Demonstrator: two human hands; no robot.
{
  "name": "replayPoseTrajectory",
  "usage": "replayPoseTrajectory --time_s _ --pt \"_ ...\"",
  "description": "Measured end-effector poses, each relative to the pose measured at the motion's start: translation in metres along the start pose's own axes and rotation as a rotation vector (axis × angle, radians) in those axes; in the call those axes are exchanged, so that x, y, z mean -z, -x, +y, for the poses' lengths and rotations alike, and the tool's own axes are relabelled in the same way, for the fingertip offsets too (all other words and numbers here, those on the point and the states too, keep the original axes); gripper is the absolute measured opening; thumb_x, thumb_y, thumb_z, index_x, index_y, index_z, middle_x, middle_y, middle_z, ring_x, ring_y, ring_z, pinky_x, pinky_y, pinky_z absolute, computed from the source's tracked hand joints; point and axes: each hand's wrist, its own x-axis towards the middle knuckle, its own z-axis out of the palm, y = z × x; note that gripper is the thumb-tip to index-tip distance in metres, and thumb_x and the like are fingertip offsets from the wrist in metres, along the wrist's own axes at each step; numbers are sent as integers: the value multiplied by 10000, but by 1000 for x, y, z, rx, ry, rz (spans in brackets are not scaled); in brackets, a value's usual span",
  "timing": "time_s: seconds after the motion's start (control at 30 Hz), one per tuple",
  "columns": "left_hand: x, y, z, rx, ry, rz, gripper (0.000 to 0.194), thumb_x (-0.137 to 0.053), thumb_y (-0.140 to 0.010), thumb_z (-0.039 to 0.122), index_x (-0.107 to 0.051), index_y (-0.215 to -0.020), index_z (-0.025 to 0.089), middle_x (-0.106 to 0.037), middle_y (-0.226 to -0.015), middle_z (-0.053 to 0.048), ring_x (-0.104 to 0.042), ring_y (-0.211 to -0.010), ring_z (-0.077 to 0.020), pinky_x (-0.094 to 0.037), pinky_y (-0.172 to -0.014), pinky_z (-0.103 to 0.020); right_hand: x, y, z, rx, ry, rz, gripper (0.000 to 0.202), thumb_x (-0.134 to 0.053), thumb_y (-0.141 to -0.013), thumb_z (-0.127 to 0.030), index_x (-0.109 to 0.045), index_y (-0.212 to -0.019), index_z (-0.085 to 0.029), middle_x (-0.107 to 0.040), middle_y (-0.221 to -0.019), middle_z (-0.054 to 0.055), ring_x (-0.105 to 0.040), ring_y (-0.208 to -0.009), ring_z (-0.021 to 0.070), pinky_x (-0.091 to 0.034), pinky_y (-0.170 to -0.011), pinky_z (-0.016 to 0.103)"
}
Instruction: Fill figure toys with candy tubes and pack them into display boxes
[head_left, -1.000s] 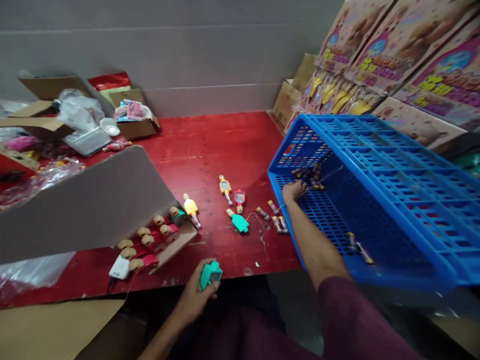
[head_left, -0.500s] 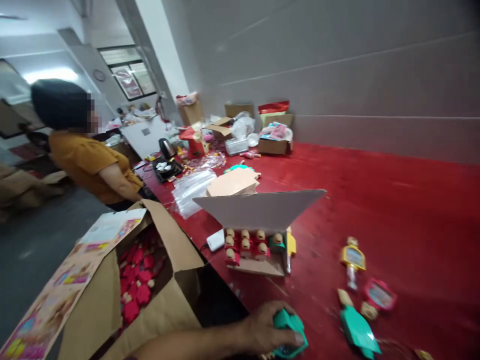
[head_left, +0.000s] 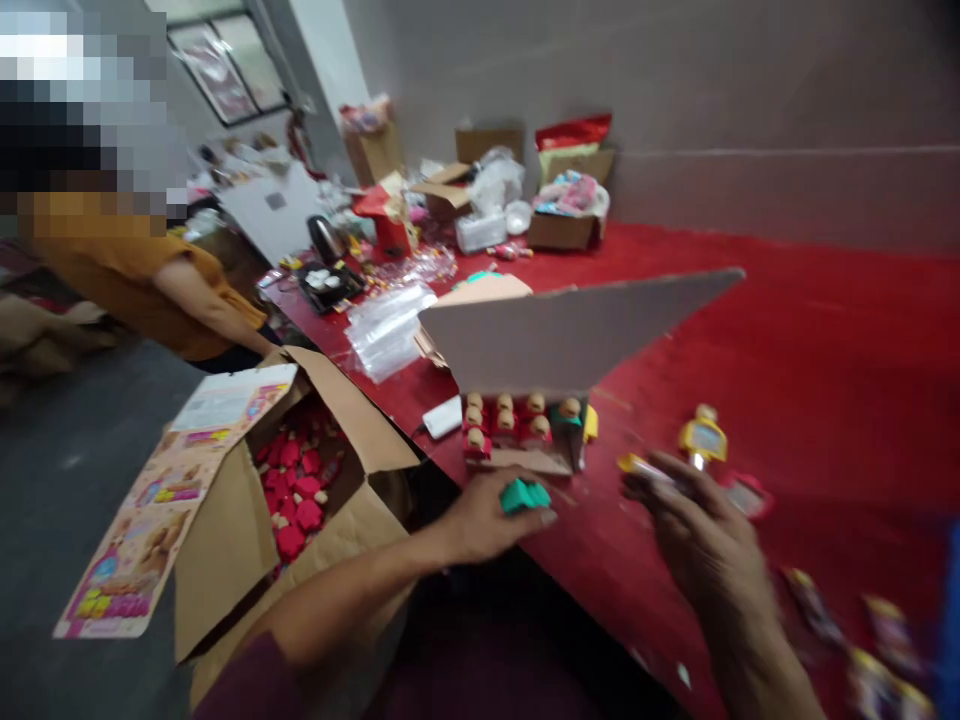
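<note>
My left hand [head_left: 480, 515] is closed around a green plastic toy [head_left: 525, 496] just in front of a small display box. My right hand [head_left: 705, 525] pinches a small clear tube with a yellow end [head_left: 643, 468], out over the red table. Inside the display box [head_left: 525, 460], several red toys [head_left: 505, 420] with beige animal heads stand in rows beside one green toy [head_left: 570, 411]. A yellow toy [head_left: 703, 437] lies beyond my right hand. A red-framed toy [head_left: 748, 495] is partly hidden behind that hand.
An open carton [head_left: 225, 540] of loose red toys stands at left by the table edge. Blurred small tubes [head_left: 814, 605] lie at lower right. Plastic bags [head_left: 386, 325], a kettle [head_left: 326, 240] and boxes sit farther back. A person in a mustard shirt [head_left: 127, 270] stands at left.
My left hand has moved up and left with the green toy, nearer the display box. My right hand has come into view holding a small tube. The camera view has shifted.
</note>
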Motion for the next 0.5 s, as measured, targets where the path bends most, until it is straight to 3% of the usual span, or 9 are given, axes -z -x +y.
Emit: replayPoseTrajectory --time_s 0.1,0.27,0.5 --pt "14 5 12 -63 -81 -7 382 -704 -780 379 -640 -1079 151 -666 -1033 -69 -597 -905 -177 -457 -840 -293 -24 2 -26 -33 -1 -117 329 -710 -829 -415 -615 -1091 -239 -690 -947 50 -673 -814 199 -570 -719 345" --pt "22 19 20 -95 -112 -37 380 -701 -784 384 -643 -1068 138 -675 -1003 -67 -603 -876 -179 -462 -821 -294 -45 -8 -63 181 259 -402 233 -637 -892 -402 -644 -1025 -212 -679 -972 61 -648 -878 196 -541 -758 317" --pt "32 28 19 -58 -206 -154 315 -665 -802 403 -639 -975 141 -569 -745 17 -474 -662 -100 -373 -630 -218 -47 -9 -68 199 307 -600 270 -603 -907 -455 -654 -984 -202 -696 -948 69 -660 -817 194 -538 -722 308"
